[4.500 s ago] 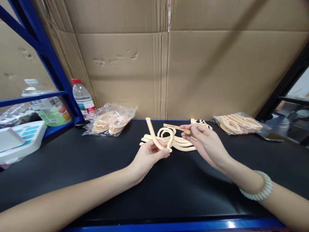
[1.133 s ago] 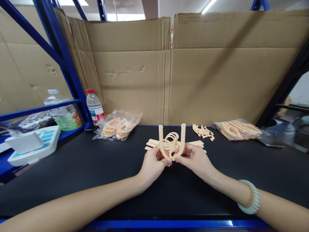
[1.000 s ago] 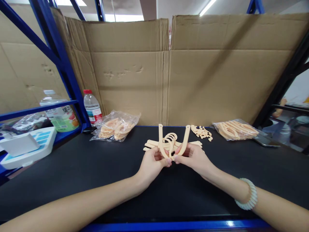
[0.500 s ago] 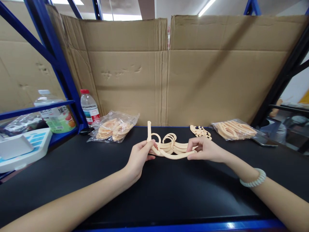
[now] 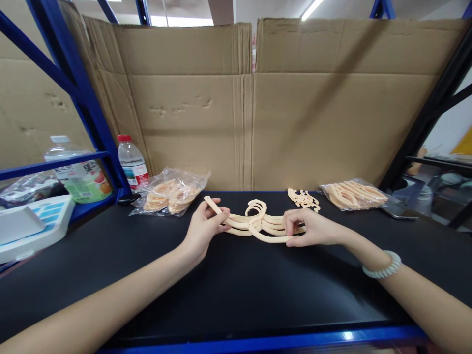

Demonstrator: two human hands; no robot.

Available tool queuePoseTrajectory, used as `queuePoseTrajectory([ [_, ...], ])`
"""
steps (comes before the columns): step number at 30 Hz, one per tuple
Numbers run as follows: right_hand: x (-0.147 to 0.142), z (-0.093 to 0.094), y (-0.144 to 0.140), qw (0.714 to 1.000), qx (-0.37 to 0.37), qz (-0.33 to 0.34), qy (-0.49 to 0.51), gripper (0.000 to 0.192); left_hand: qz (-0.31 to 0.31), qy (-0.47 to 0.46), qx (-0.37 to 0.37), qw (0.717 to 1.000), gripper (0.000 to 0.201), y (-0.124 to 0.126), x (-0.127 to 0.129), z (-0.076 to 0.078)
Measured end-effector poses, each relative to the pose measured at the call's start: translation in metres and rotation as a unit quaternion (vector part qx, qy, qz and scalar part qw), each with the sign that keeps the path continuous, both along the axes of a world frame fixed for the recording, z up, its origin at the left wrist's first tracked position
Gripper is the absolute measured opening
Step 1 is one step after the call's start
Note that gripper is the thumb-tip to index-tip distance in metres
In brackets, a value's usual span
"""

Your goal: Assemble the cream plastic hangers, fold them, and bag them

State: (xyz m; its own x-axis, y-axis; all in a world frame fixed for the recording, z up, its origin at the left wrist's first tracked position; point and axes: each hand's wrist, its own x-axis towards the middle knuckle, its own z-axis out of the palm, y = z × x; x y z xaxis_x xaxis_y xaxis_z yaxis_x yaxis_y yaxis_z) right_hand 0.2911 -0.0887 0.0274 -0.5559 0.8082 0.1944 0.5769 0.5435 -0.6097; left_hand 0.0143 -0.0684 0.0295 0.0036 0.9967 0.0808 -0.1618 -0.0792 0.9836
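Observation:
Near the far side of the black table, a beige plastic clothes hanger with long curved arms is spread wide between my hands. My left hand is closed on its left arm, whose flat end with a small hole sticks up past the fingers. The end of its right arm is pinched between the thumb and fingers of my right hand. Behind and against it lie several similar beige hangers, nested together, their curved hooks overlapping in the middle. Fingertips of both hands are partly hidden.
Clear bags of beige parts lie at the back left and back right. A heap of small beige pieces sits between. A red-capped bottle stands at left, and a cardboard wall closes off the back.
My left hand has moved left and lowered the hanger's left arm from upright to nearly flat. My right hand keeps its pinch on the right arm. The camera view has shifted slightly.

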Motion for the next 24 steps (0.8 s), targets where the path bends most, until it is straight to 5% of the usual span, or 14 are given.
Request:
queuePoseTrajectory([
  [3, 0.013, 0.004, 0.004, 0.999, 0.01, 0.002, -0.04, 0.021, -0.035, 0.022, -0.011, 0.999, 0.045, 0.012, -0.011, 0.005],
  [6, 0.022, 0.006, 0.006, 0.997, 0.005, 0.006, -0.073, 0.021, -0.168, 0.152, 0.004, 0.974, 0.026, 0.025, -0.024, 0.008],
  [11, 0.025, 0.007, 0.006, 0.994, 0.006, -0.003, -0.114, 0.019, -0.182, 0.39, 0.251, 0.867, 0.004, 0.032, -0.029, 0.003],
  [15, 0.024, 0.009, 0.001, 0.987, 0.039, -0.027, -0.154, 0.013, -0.128, 0.482, 0.381, 0.778, 0.017, 0.013, -0.016, -0.003],
  [19, 0.009, 0.01, -0.011, 0.977, 0.097, -0.077, -0.176, 0.028, -0.138, 0.548, 0.405, 0.719, 0.033, -0.021, 0.002, -0.011],
  [24, -0.024, -0.004, -0.022, 0.968, 0.101, -0.125, -0.195, 0.067, -0.209, 0.65, 0.303, 0.665, 0.059, -0.044, 0.013, -0.022],
])
